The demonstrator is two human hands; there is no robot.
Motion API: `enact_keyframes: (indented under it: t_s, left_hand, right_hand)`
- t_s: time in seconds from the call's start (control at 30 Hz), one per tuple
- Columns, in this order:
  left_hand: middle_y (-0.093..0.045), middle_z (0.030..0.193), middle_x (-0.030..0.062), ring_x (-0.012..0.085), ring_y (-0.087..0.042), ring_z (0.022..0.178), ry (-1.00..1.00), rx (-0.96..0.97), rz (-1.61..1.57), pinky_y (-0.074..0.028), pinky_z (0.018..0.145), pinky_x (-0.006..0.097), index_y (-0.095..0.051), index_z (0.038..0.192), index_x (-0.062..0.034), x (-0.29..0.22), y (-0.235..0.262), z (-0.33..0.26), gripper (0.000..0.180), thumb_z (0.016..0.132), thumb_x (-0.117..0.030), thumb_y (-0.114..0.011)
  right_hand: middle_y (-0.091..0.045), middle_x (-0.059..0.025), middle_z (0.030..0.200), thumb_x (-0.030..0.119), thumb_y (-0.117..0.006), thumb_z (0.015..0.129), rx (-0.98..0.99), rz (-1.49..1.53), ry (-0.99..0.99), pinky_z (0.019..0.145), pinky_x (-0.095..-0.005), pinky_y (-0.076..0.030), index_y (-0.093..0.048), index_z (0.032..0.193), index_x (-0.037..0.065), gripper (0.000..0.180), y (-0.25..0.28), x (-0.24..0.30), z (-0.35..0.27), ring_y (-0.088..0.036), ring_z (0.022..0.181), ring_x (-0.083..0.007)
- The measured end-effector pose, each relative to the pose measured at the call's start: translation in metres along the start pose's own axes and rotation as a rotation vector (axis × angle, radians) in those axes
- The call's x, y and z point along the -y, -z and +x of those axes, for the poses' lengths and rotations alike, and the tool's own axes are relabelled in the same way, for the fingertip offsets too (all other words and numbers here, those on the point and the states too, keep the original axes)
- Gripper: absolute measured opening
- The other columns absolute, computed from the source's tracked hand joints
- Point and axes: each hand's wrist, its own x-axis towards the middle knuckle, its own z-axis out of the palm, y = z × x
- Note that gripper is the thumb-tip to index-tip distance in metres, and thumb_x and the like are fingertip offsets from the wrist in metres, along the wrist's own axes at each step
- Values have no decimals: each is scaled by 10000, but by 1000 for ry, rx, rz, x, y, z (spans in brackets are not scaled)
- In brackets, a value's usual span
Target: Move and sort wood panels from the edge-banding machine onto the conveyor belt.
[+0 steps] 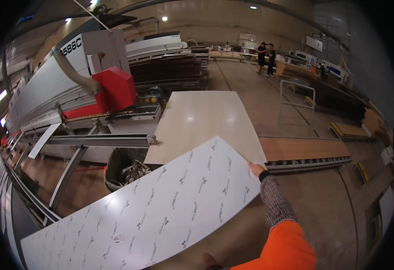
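A long white panel (pixel 129 211) with a printed film on its face stretches slantwise from the lower left to the middle. My right hand (pixel 256 169) is closed on its right-hand edge near the far corner, with a dark band at the wrist and an orange sleeve behind. At the bottom edge of the picture a small part of my left hand (pixel 209 259) shows beside the panel's near edge; its fingers are mostly hidden. Beyond the white panel lies a pale wood-toned board (pixel 206 114), partly covered by the panel's far corner.
On the left stands a large white saw machine (pixel 30 85) with a red guard (pixel 118 89) and metal rails (pixel 93 140). A bin of offcuts (pixel 127 173) sits below. To the right are a brown board (pixel 304 149) on rollers and a metal frame (pixel 298 84). Two people (pixel 266 56) stand far off.
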Motion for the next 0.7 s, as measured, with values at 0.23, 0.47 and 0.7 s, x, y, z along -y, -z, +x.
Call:
enact_keyframes:
  t_s: [0.23, 0.47, 0.7]
  left_hand:
    - [-584, 1154, 106, 266, -577, 1027, 135, 223, 230, -487, 869, 427, -467, 1260, -28, 39, 8, -51, 501, 834, -255, -600]
    - [-596, 1100, 115, 221, -616, 978, -81, 173, -28, -539, 836, 368, -474, 1196, 17, -23, -1, -59, 461, 770, -27, -647]
    - [-636, 1004, 120, 225, -641, 909, -228, 259, -78, -550, 758, 367, -518, 1149, 28, -64, 5, -147, 386, 840, -188, -602]
  right_hand:
    - [-618, -112, 1123, 331, -494, 952, 299, 883, -360, 869, -322, -467, -533, 1195, -58, 460, 50, -86, -223, -594, 991, -204]
    - [-622, -101, 956, 187, -532, 918, 319, 782, -255, 781, -330, -456, -576, 1051, -48, 273, 109, 32, -332, -570, 871, -199]
    - [-621, -71, 793, 204, -487, 932, 435, 727, 3, 666, -268, -433, -638, 896, -48, 297, 174, 149, -422, -555, 727, -141]
